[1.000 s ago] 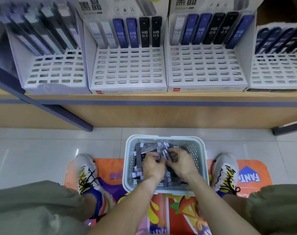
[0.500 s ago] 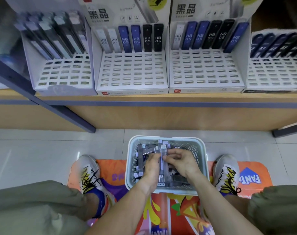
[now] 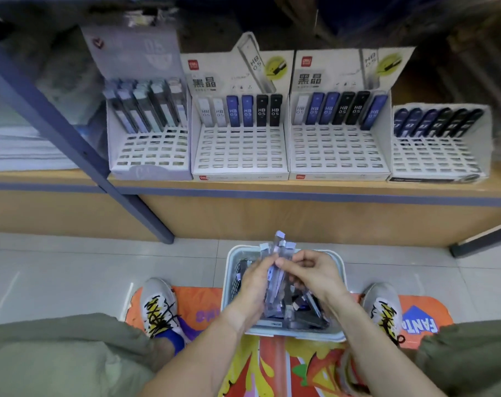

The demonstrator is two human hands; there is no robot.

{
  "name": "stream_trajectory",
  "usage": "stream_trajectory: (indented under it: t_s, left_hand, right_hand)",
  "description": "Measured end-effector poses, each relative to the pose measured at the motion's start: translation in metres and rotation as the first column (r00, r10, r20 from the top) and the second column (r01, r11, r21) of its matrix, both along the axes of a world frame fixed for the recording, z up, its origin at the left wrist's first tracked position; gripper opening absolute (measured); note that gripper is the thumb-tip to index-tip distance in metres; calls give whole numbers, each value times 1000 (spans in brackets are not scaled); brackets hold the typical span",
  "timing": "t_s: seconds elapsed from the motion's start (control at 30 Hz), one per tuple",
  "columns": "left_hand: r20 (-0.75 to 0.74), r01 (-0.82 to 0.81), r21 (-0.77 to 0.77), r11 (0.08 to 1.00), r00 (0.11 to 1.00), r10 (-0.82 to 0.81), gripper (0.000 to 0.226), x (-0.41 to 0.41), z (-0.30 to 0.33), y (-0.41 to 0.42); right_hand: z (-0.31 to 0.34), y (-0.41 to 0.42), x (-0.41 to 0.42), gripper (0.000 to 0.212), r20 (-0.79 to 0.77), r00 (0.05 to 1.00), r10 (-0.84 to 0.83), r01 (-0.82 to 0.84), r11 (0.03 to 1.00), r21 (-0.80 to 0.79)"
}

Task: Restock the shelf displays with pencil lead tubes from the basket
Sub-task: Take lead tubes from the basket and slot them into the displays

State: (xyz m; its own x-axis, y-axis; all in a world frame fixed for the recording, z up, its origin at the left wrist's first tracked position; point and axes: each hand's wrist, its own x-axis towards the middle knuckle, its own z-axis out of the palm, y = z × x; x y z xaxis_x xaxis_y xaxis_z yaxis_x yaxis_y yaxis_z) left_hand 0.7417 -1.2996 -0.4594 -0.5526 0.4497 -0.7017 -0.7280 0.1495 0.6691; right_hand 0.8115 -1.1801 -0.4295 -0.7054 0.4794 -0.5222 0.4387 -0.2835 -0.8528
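A pale plastic basket [image 3: 339, 263] sits on the floor between my feet, with loose pencil lead tubes in its bottom. My left hand [image 3: 255, 277] grips a bundle of clear and purple lead tubes [image 3: 276, 270] standing upright above the basket. My right hand [image 3: 312, 272] pinches the same bundle from the right with thumb and fingers. On the wooden shelf [image 3: 272, 187] stand white slotted display boxes: a left one [image 3: 149, 150], two middle ones [image 3: 239, 150] [image 3: 339, 150] and a right one [image 3: 438, 150]. Each holds a single back row of tubes.
A slanted dark blue shelf post [image 3: 80, 144] runs down to the floor left of the basket. My sneakers [image 3: 157, 305] [image 3: 382, 310] rest on an orange patterned mat [image 3: 272, 365]. White stacked paper [image 3: 20, 150] lies on the shelf's far left. Grey tiles surround the mat.
Both hands have risen out of the basket with a bundle of tubes gathered between them. The camera has tilted up, showing more of the shelf.
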Motion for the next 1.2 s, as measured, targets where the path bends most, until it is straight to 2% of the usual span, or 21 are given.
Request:
stream_trajectory:
  t_s: [0.1,0.27,0.4,0.5,0.7,0.83,0.93,1.03,1.1,1.2]
  left_hand:
    - [-70,23,63,998,997,-18,34,-8,27,-4]
    - [-291,36,143,989,957,8,34,-20,73,-11]
    - [-436,35,158,987,899,38,39,-32,114,-20]
    - [-552,87,145,986,834,8,28,-46,151,-31]
    - [-591,21,249,968,796,135,20,-93,221,-59]
    - [-626,-34,248,968,757,187,26,-132,240,-83]
    - [-572,-142,216,966,783,243,27,-150,231,-102]
    - [-469,-257,203,945,821,325,21,-164,214,-116]
    - [-433,-295,188,937,831,348,20,-174,209,-120]
    - [-445,-263,189,946,836,322,19,-184,206,-125]
  right_hand:
    - [34,-4,-3,16,-125,990,-58,42,991,-128]
    - [86,-6,-8,14,-201,979,-28,35,999,32]
    - [124,-3,-19,26,-325,945,-28,-2,996,-90]
    - [162,-6,-39,29,-429,903,29,-81,992,-101]
    - [232,-26,-95,37,-561,818,124,-105,992,66]
    - [254,-47,-133,43,-549,776,310,-139,934,330]
    - [248,-62,-160,36,-481,794,370,-106,865,490]
    - [229,-70,-185,33,-392,830,398,-45,747,663]
    - [215,-72,-202,33,-405,837,369,27,710,703]
    - [199,-73,-224,32,-438,835,333,123,663,739]
